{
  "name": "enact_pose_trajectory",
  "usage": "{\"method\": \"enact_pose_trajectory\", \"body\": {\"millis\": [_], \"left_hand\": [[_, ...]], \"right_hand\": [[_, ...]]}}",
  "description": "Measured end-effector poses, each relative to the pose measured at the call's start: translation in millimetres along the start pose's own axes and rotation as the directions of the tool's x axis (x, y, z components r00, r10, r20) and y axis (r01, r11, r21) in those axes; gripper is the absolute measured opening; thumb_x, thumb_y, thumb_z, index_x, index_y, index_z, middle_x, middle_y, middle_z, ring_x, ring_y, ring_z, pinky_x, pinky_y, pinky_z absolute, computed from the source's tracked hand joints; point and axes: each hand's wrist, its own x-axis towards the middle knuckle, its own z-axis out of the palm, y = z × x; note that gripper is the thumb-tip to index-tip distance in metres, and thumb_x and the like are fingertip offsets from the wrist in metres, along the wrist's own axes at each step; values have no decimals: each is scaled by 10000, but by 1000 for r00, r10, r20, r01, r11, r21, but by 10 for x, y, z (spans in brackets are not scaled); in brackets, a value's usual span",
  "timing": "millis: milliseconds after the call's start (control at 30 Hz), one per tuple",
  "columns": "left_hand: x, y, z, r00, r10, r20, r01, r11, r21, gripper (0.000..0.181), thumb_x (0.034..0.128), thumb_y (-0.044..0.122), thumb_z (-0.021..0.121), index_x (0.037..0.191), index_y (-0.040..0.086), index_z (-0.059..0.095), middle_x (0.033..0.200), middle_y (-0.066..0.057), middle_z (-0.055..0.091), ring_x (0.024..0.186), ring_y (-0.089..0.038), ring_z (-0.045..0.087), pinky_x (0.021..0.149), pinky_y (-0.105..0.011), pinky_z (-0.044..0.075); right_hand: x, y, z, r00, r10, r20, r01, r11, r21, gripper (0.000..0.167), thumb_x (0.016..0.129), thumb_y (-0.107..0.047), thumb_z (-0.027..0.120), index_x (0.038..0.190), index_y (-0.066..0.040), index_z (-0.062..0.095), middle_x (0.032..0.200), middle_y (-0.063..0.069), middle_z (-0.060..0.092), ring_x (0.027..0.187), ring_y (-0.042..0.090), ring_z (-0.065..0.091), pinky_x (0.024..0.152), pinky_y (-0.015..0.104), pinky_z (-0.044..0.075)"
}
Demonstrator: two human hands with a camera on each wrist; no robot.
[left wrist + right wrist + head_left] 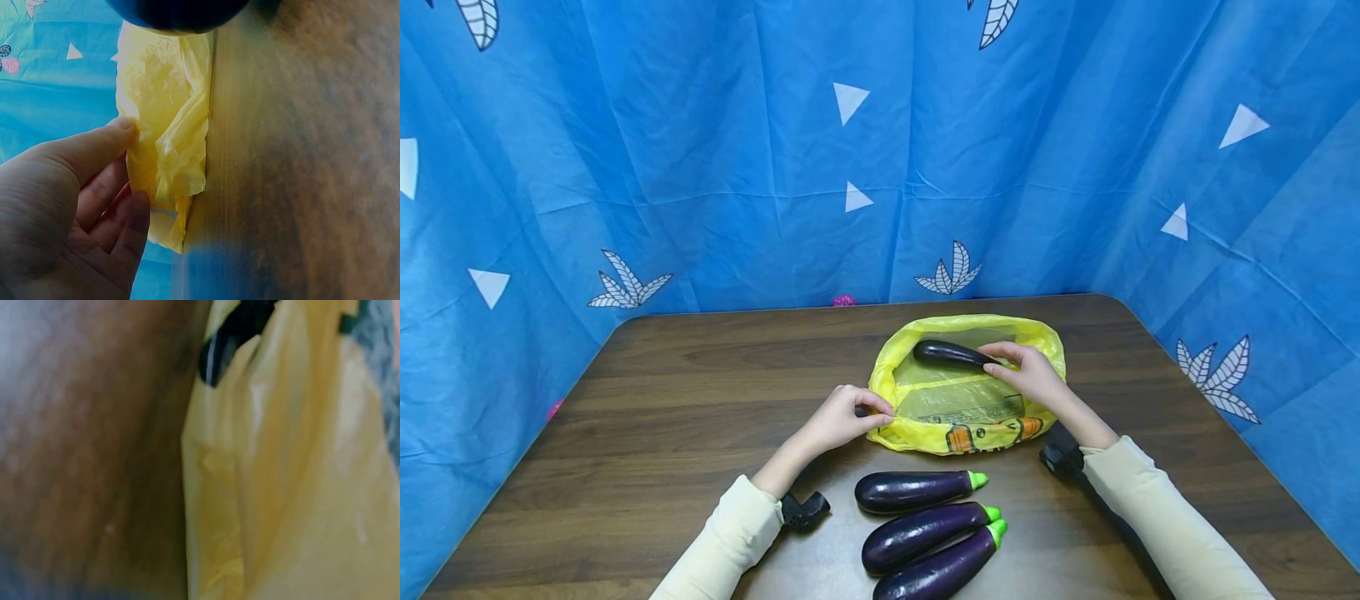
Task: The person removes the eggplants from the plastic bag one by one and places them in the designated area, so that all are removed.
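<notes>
A yellow plastic bag [958,438] with a carrot print on its front lies open-mouthed on the table. At its left rim, my left hand [841,418] pinches the plastic between thumb and fingers; the left wrist view shows this hand [81,194] at the bag's creased side [165,106]. Over the bag's mouth, my right hand [1028,377] holds a dark purple eggplant [946,353] by its narrow end, the thick end pointing left. Fingers cover that narrow end. In the right wrist view only the blurred bag [281,487] appears, without the hand.
Three eggplants with green stems lie in front of the bag: one nearest it [910,492], another [917,537] behind the frontmost [936,571]. They rest on a brown wooden table [662,433]. A blue patterned curtain [722,150] hangs around the table's back and sides.
</notes>
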Motion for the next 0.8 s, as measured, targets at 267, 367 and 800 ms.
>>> {"method": "enact_pose_trajectory", "body": {"millis": [267,367,800], "left_hand": [[-5,3,-3,1000,-4,0,4,1000,-6,56,855,120,697,879,88,737,860,49,688,798,-77,603,707,-262,487],[-6,1,-4,1000,-5,0,5,1000,-7,56,854,118,698,878,86,737,859,48,689,794,-77,603,704,-262,487],[-2,1,-4,1000,-7,6,7,1000,-4,56,853,113,699,881,83,736,857,44,689,791,-76,603,700,-256,487]], "right_hand": [[43,22,-10,999,34,39,-33,999,-30,377,922,-134,611,1264,12,545,1259,204,530,1189,388,440,975,522,325],[57,34,-9,998,37,52,-36,999,-33,386,922,-128,609,1270,21,534,1261,210,526,1184,391,441,973,516,330],[75,103,15,997,15,70,-10,997,-70,330,877,-48,651,1194,29,596,1156,201,595,1012,351,574,795,435,485]]}}
